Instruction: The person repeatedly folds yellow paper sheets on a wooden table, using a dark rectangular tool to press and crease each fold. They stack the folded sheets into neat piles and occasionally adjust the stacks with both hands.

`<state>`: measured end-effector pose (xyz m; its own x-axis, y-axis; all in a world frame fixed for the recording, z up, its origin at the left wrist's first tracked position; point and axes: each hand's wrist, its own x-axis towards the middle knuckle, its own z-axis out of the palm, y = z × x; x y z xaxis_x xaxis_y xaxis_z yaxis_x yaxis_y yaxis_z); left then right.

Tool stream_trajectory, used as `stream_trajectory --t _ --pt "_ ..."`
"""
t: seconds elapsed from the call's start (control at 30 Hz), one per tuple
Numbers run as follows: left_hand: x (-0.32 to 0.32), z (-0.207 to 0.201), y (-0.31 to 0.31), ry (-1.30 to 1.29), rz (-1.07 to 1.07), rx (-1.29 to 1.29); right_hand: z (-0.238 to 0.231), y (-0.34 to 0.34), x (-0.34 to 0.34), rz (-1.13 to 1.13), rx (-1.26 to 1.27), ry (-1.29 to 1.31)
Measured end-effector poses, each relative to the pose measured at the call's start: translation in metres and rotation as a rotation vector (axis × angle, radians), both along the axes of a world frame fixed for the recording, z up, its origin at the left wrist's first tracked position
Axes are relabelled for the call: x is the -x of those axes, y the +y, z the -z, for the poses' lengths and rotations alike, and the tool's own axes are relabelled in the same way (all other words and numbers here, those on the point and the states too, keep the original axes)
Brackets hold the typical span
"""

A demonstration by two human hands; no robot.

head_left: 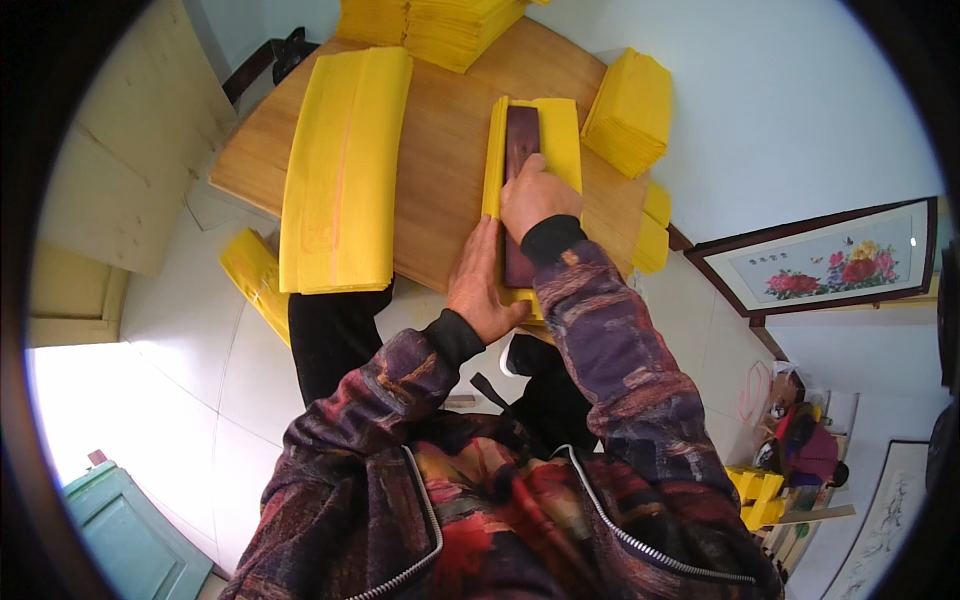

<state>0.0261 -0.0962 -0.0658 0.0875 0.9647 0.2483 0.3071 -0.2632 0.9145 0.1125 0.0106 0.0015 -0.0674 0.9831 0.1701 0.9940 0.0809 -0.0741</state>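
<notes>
A narrow stack of folded yellow paper [562,130] lies lengthwise on the wooden table. On top of it rests a long, flat, dark reddish-brown bar [522,128], seemingly of wood. My right hand [540,203] is closed on the bar near its middle, knuckles up; the fingertips are hidden. With fingers stretched out and together, my left hand [482,285] lies along the stack's left edge, its thumb towards the near end. To the left, a larger pile of yellow paper sheets [350,170] hangs slightly over the table's near edge.
More yellow paper stacks stand at the table's far edge [440,30] and right side [628,112]. A yellow bundle [255,280] is below the table at left. A framed flower picture [820,258] leans at the right wall. A green wooden panel [135,535] is at lower left.
</notes>
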Motion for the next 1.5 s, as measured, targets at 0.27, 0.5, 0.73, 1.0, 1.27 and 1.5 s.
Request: stream_trajectory --t 0.27,0.5,0.73,1.0,1.27,1.5 --pt "0.001 0.005 0.005 0.022 0.015 -0.021 -0.019 0.0 -0.013 0.039 0.032 0.228" --pt "0.003 0.005 0.009 0.13 -0.006 -0.004 -0.051 -0.029 -0.117 -0.13 -0.378 1.093" --pt "0.013 -0.011 0.034 0.055 -0.057 0.019 -0.003 -0.14 -0.213 -0.241 -0.237 1.27" --pt "0.016 -0.018 0.07 0.095 -0.191 0.179 0.035 -0.137 -0.2 -0.309 -0.177 1.459" --pt "0.023 -0.011 0.088 -0.079 -0.156 0.3 0.033 -0.028 -0.153 -0.373 -0.187 1.302" --pt "0.019 -0.03 0.086 -0.219 -0.064 0.494 0.021 0.001 -0.117 -0.452 -0.093 1.597"
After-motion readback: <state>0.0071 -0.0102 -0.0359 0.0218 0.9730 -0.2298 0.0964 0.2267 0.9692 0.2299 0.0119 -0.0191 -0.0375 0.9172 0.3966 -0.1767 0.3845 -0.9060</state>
